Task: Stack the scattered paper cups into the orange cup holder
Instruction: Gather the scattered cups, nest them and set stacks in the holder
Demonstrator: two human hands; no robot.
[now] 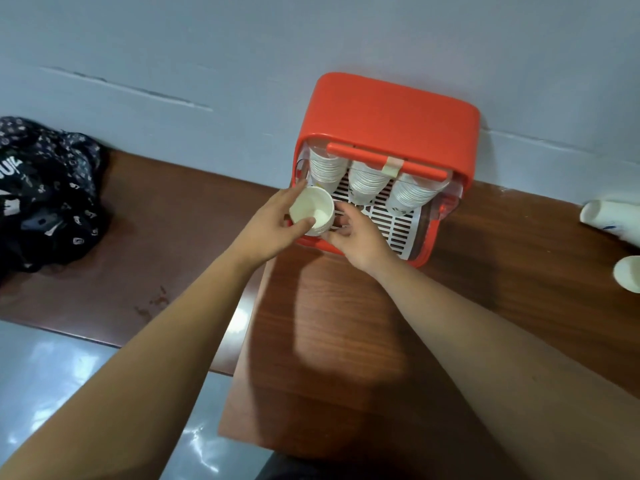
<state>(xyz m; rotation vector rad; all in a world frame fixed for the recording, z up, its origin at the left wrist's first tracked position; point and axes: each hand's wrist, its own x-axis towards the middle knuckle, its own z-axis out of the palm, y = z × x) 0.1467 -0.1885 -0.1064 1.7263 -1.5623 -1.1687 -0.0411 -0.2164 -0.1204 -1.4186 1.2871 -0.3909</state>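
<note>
The orange cup holder (pixel 388 112) stands against the wall on the brown table, its front open over a white slatted tray (pixel 394 223). Inside it hang three stacks of white paper cups (pixel 369 183). My left hand (pixel 273 223) grips a single white paper cup (pixel 311 211), mouth toward me, just below the leftmost stack (pixel 327 171). My right hand (pixel 356 233) touches the same cup from the right, fingers curled at its side over the tray. Two loose cups lie at the far right: one on its side (pixel 609 220), another (pixel 628 273) cut by the frame edge.
A dark patterned cloth bundle (pixel 45 195) lies on the table at the left. The grey wall (pixel 207 46) rises right behind the holder. A wooden panel (pixel 346 341) extends toward me between my forearms, with shiny grey floor (pixel 52 375) at the lower left.
</note>
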